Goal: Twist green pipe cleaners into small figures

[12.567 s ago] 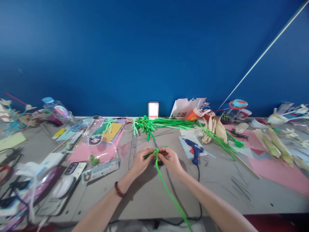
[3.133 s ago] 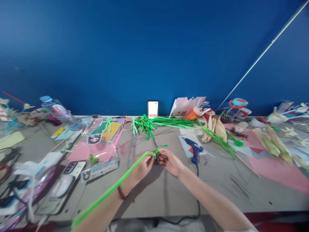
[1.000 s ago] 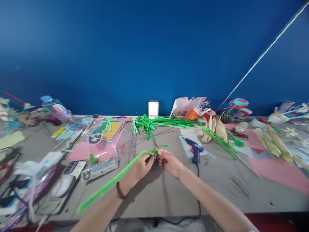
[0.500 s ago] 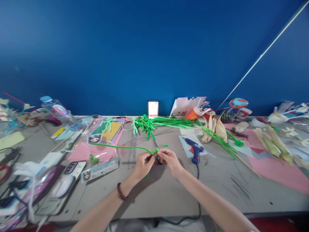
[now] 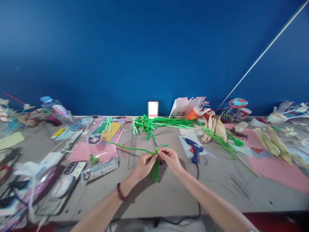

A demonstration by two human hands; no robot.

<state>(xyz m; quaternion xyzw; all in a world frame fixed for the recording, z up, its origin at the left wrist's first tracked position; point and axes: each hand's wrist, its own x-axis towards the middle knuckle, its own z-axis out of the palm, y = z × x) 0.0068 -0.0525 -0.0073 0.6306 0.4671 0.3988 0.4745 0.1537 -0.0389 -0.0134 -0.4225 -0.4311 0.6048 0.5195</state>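
Both hands meet over the middle of the grey table. My left hand [image 5: 144, 165] pinches a green pipe cleaner piece [image 5: 156, 150] from the left, and the fingertips of my right hand [image 5: 170, 159] close on it from the right. One long green stem [image 5: 130, 148] runs out leftward from the fingers, while several green strands [image 5: 156, 172] hang below them. Dark scissors [image 5: 155, 143] lie partly hidden behind the hands. Beyond them is a pile of green curled pieces [image 5: 145, 124].
A blue glue gun [image 5: 195, 149] lies on paper at the right, its cable running to the front edge. Green stems [image 5: 173, 122] line the wall. At left are a plastic packet [image 5: 100, 164], a phone [image 5: 64, 190] and a bottle [image 5: 56, 108].
The long stem's free end has swung rightward and shortened in view. Green strands now show hanging below my fingers. Both hands stay close together at nearly the same place.
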